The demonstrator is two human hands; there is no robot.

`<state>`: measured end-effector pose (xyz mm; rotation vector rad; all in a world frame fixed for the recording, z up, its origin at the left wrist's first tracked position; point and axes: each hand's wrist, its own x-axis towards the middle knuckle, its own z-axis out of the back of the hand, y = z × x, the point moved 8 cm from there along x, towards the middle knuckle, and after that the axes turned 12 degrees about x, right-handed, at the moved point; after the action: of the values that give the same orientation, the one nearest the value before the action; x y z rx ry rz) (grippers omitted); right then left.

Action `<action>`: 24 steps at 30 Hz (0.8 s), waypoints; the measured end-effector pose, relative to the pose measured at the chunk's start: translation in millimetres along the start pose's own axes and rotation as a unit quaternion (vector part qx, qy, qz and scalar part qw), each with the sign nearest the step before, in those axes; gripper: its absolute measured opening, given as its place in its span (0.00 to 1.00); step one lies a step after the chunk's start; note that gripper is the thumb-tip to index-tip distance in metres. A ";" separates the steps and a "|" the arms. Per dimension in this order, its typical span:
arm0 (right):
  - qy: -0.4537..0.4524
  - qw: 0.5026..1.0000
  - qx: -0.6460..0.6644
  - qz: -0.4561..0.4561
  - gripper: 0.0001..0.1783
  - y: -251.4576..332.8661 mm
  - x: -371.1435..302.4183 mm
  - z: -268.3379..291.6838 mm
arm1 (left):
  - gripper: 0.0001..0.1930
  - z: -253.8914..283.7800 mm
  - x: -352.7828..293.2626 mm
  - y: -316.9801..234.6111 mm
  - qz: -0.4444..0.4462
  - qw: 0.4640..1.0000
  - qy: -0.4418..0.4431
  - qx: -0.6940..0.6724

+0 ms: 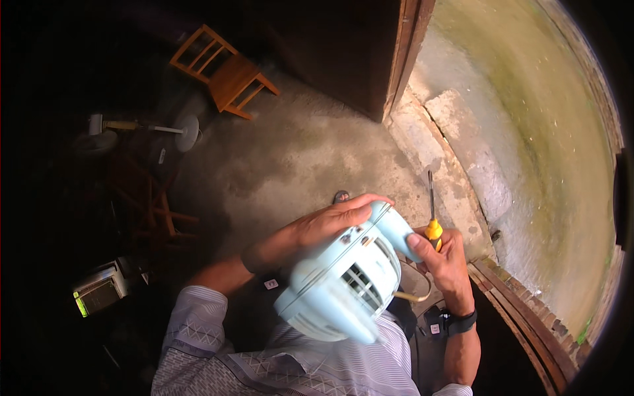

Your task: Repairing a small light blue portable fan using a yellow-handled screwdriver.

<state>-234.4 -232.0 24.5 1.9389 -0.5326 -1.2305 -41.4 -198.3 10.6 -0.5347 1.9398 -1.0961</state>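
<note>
The fan motor case [347, 280] in the left hand [330, 221] looks like smooth, light blue plastic with a soft shine. The screwdriver [432, 214] in the right hand [444, 257] has a thin dark metal rod and a shiny yellow plastic handle, and the shirt [284, 363] is thin striped cloth. The floor [297, 158] is rough, dull grey concrete, the chair [221, 69] is smooth orange-brown wood, and the ground outside [541, 145] looks rough and mossy.
</note>
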 end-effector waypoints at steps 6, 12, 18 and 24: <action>-0.024 0.995 0.068 -0.064 0.21 -41.9 19.3 19.1 | 0.55 5.1 14.6 35.3 -0.092 0.994 0.002 -0.055; -0.058 0.990 0.090 -0.096 0.19 -58.7 29.9 33.6 | 0.47 8.5 21.4 44.1 -0.128 0.992 0.002 -0.007; -0.084 0.989 0.087 -0.091 0.18 -65.8 37.0 36.8 | 0.43 10.3 18.0 53.7 -0.132 0.991 -0.015 -0.005; -0.094 0.980 0.137 -0.114 0.16 -84.9 41.1 50.4 | 0.39 7.2 15.8 73.8 -0.125 0.992 -0.032 0.013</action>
<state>-265.5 -226.5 -77.8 2.1717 -0.6147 -1.5668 -42.1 -173.7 -61.0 -0.8065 1.8355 -1.2415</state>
